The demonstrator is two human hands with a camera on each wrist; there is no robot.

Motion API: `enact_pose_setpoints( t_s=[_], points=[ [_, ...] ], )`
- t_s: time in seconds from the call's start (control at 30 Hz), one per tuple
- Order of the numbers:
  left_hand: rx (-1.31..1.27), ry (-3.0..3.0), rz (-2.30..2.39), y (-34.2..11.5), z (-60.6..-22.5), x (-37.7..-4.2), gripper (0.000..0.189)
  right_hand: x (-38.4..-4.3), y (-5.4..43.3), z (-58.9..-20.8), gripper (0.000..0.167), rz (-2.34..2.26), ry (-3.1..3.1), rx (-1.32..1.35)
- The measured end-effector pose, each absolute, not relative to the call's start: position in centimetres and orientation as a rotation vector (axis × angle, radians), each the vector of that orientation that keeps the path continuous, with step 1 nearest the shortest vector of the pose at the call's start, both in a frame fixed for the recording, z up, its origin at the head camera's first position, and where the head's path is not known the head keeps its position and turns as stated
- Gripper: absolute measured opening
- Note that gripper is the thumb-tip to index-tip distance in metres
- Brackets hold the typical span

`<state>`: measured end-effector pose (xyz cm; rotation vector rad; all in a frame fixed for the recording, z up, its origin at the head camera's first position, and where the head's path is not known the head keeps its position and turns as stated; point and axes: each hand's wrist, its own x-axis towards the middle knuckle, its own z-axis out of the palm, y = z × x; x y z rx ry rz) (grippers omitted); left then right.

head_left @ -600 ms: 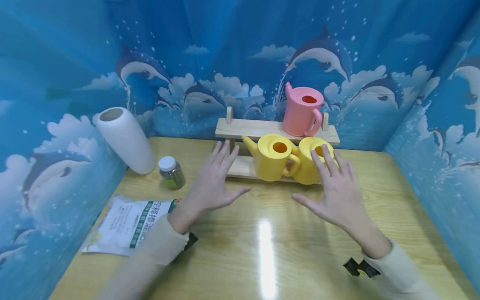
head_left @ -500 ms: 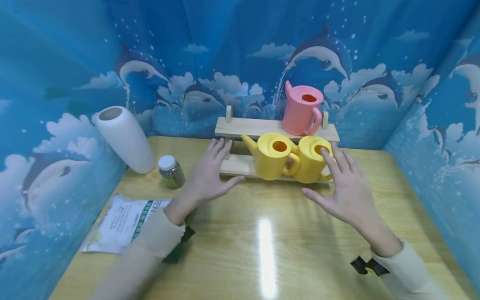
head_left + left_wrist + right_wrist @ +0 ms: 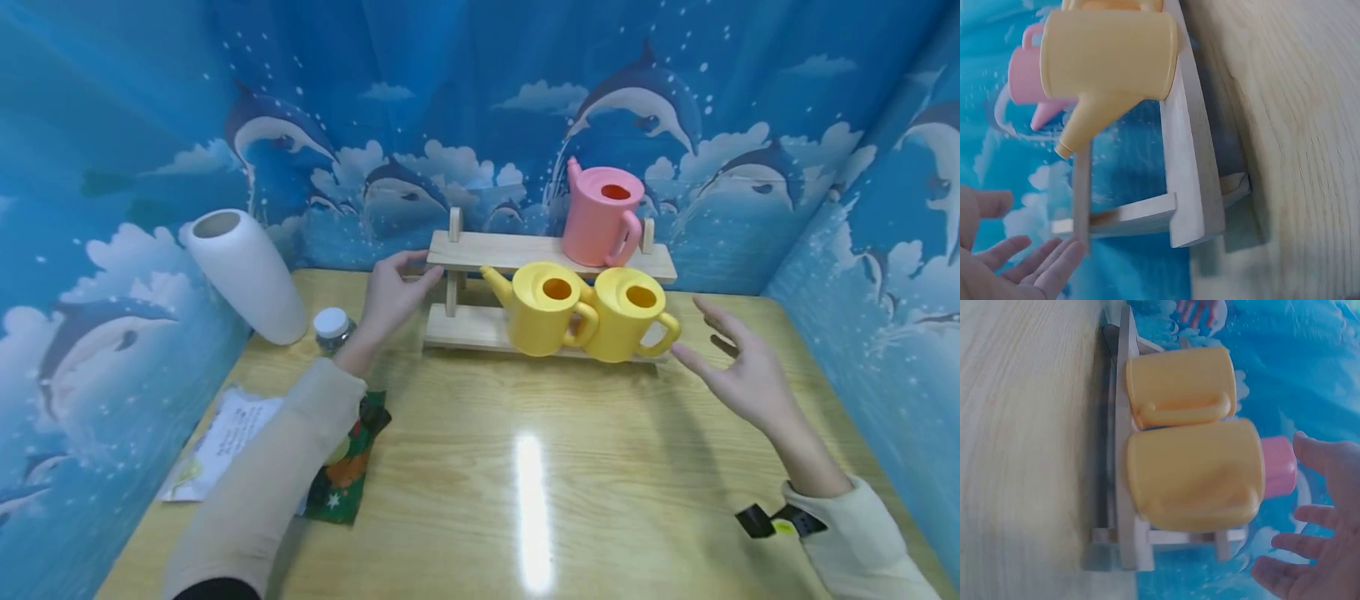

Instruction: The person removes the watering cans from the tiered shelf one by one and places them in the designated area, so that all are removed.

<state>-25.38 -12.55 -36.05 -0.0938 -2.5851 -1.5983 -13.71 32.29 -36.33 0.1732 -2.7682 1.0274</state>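
Note:
A two-tier wooden shelf (image 3: 495, 248) stands at the back of the table. On its upper board is a pink watering can (image 3: 600, 218), toward the right. Two yellow watering cans, the left one (image 3: 534, 321) and the right one (image 3: 617, 329), sit side by side on the lower board. My left hand (image 3: 392, 296) is at the shelf's left end, fingertips right by the upper board; its fingers (image 3: 1060, 265) spread loosely in the left wrist view. To the right of the shelf, my right hand (image 3: 742, 371) holds nothing, its thumb close to the right yellow can's handle.
A white vase (image 3: 247, 279) leans at the back left, beside a small white-capped jar (image 3: 332, 323) partly behind my left wrist. A printed bag (image 3: 236, 437) lies under my left forearm. Blue dolphin-print curtain (image 3: 420, 75) encloses the table (image 3: 450, 467).
My left hand has moved left and back to the shelf's left end. My right hand has moved right, off from over the right yellow can. The shelf and cans stay in place.

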Motion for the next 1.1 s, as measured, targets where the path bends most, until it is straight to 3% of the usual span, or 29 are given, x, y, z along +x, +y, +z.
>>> enact_pose_setpoints(
  t_s=[0.4,1.1],
  points=[
    [0.307,-2.291,-2.021,-12.0,-39.0,-28.3,0.045,-15.3,33.2,-39.5,0.058,1.340,-2.650,0.090],
    [0.347,-2.314,-2.031,-12.0,-39.2,-30.4,0.035,-16.9,33.5,-40.5,0.042,1.472,-2.671,0.087]
  ],
)
